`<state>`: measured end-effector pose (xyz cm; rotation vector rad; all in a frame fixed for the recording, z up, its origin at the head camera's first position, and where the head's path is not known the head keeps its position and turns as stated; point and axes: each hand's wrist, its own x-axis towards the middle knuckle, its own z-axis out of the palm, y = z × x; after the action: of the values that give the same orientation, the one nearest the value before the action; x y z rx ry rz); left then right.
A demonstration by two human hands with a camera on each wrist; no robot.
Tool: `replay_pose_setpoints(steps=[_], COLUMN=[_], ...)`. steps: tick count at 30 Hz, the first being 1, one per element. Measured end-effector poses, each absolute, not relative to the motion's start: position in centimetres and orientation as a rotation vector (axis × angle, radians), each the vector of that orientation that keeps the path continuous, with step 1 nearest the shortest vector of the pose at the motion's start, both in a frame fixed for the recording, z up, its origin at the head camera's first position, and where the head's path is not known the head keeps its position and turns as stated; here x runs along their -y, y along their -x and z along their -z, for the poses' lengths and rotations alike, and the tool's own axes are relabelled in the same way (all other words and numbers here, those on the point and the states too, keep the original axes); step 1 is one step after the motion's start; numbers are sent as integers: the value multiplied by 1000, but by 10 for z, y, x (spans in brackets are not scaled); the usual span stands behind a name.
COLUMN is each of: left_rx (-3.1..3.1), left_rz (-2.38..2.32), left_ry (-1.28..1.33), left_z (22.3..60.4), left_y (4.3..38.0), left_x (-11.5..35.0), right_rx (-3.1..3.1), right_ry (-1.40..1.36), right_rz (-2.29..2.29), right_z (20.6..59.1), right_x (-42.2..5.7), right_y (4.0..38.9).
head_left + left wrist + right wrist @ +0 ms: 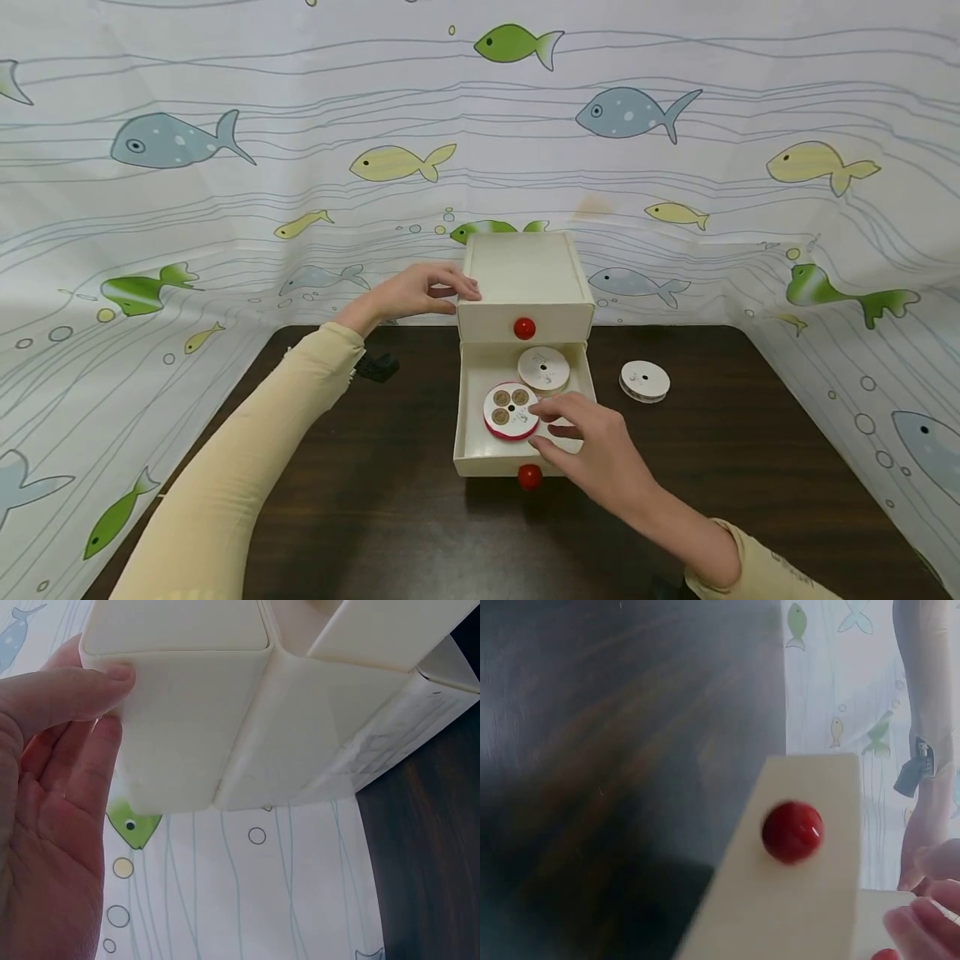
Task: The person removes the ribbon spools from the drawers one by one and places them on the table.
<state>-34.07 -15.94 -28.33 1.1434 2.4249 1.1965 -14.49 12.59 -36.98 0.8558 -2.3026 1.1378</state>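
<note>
A dark wood-grained tabletop (360,500) fills the lower frame. My right hand (600,450), thumb and fingers bent and parted, is below centre over a smooth cream drawer (474,457) with a glossy red knob (529,477). Inside lie a pink-edged spool (512,421), flat and round, and a white spool (543,367); another spool (645,380) sits mid-right. My left hand (416,292), loosely bent, rests against the boxy cabinet (528,271). Creased, fish-printed cloth (300,50) hangs behind.

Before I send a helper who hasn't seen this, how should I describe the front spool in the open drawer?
Find the cream cabinet on the dark table, then its open lower drawer. Inside, pick the front spool, nearer that drawer's red knob. Three brown circles and a pink-red edge set it apart from the plainer white spool behind it.
</note>
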Motion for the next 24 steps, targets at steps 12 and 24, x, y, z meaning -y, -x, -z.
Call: replay_pose_setpoints(steps=[12,24], left_rx=[-2412,-2396], left_rz=[-1203,-1227], left_ry=[-1143,-1133], left_z=[283,284], left_y=[341,342], left_x=[159,158], right_rx=[2721,2955], right_ry=[-1189,-1493], right_rz=[-680,-224], right_z=[325,303], right_x=[-123,-100], right_y=[188,237])
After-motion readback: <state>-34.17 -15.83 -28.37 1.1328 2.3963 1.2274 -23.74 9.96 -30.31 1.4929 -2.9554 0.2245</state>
